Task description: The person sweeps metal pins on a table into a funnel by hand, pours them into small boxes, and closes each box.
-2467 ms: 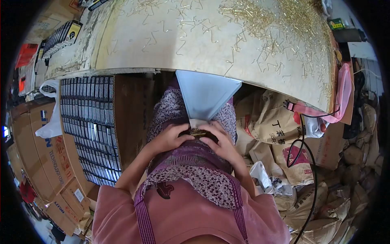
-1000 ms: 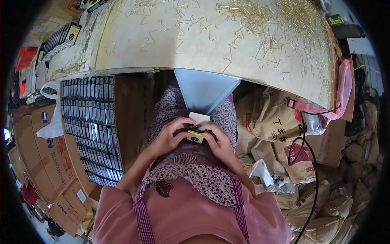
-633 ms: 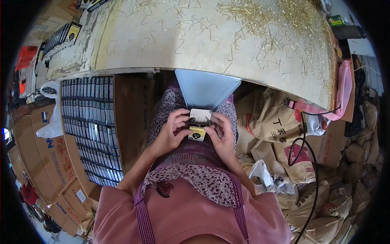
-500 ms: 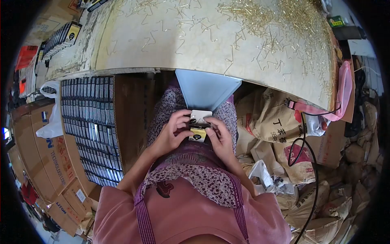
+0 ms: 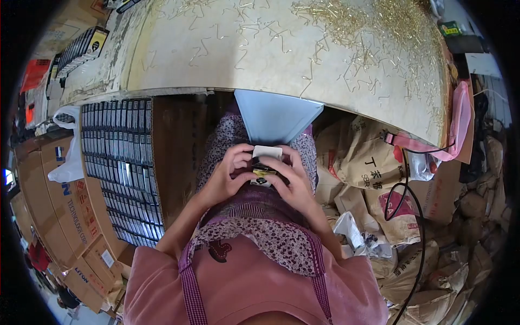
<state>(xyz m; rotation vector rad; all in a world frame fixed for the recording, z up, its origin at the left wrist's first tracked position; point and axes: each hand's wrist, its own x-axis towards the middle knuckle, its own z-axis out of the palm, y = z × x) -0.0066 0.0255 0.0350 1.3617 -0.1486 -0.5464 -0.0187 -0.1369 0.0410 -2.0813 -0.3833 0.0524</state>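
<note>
Right hand (image 5: 291, 176): shifted inward since half a second ago, now reaching over the mouth of the small carton (image 5: 261, 181) instead of resting at its right side.
Pink shirt (image 5: 244, 273): nearest of all, filling the lower middle, under the bib of a purple floral apron (image 5: 292, 254).
Left hand (image 5: 226, 177): bent narrow around the carton's left side, holding it with the thumb toward the front.
Right-hand fingers (image 5: 275, 162): close together, curled across the opening, with the thumb low by the yellow front (cannot tell whether pinching anything inside).
Carton: held between both hands just above the lap, yellow and black in front, with a white flap (image 5: 268, 152) raised on the far side.
Light-blue tapering panel (image 5: 279, 116): just beyond the carton, widening toward the worktable (image 5: 179, 65).
Open cardboard box: to the left of the lap, packed with rows of slim dark boxes (image 5: 119, 146).
LITON carton (image 5: 76, 222): farther left, near a white plastic bag (image 5: 67, 157).
Brown paper sacks (image 5: 374, 168): heaped to the right, one printed "SBR", with a black cable (image 5: 420, 238) looping past.
Pink strap (image 5: 459, 119): hanging at the worktable's right end.
Bent gold-coloured wires (image 5: 336, 21): scattered over the tabletop, piled thickest toward the far right.
Yellow-and-black boxes (image 5: 81, 51): lined up at the far left.
</note>
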